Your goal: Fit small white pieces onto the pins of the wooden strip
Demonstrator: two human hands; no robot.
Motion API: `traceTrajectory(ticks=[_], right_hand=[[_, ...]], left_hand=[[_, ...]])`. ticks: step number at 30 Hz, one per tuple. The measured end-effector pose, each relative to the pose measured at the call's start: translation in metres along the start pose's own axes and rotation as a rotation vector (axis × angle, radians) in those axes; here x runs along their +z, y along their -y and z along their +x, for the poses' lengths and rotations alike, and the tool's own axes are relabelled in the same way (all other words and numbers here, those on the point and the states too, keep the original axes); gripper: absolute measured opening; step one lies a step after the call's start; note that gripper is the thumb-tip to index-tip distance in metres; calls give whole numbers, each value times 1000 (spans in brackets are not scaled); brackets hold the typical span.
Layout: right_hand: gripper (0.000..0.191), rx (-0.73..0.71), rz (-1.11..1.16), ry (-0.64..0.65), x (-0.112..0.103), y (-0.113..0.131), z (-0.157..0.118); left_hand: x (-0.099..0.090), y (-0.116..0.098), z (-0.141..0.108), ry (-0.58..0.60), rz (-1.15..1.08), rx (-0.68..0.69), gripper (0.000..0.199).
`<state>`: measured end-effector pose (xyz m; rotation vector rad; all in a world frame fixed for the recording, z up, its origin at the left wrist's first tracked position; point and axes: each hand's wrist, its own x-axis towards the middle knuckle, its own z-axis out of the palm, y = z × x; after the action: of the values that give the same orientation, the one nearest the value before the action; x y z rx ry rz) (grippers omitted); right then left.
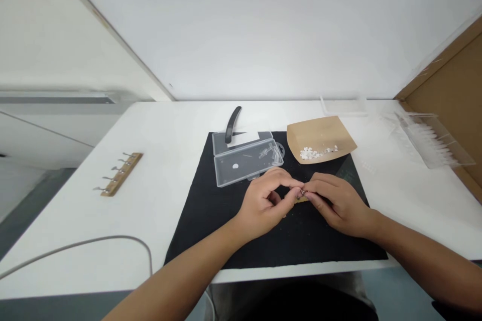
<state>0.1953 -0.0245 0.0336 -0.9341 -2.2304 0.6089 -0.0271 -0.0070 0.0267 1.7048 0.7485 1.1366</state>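
Observation:
My left hand [269, 200] and my right hand [337, 203] meet over the black mat [226, 235]. Thumb and forefinger of each are pinched together around a small shiny, dark piece [302, 192], whose kind is too small to tell and which the fingertips partly cover. Just below the fingertips shows a bit of a yellowish-brown thing [301, 200], mostly hidden by the hands. Beyond my left hand lies an open clear plastic case [226, 180] with small clear pieces and a white dot inside. Behind my right hand, a brown paper tray [320, 133] holds small white bits.
A black curved file [232, 125] and a white card [243, 139] rest on the case's lid. On the left of the white table [158, 140] lies a wooden strip with metal hooks [122, 174], near a grey cable [113, 236]. Clear plastic trays [429, 140] stand at right.

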Motion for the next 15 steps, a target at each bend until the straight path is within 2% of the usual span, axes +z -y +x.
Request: traceTrajectory(ticks=[4,11,15], right_hand=[[15,1,42,-20,-2,2,2],[17,41,188,-2,-5,4,3],[16,50,225,15,-6,5,4]], left_hand=[[0,2,0,-10,11,4,14],[0,7,1,27,-207,-184,19],[0,9,2,25,-221,-203,21]])
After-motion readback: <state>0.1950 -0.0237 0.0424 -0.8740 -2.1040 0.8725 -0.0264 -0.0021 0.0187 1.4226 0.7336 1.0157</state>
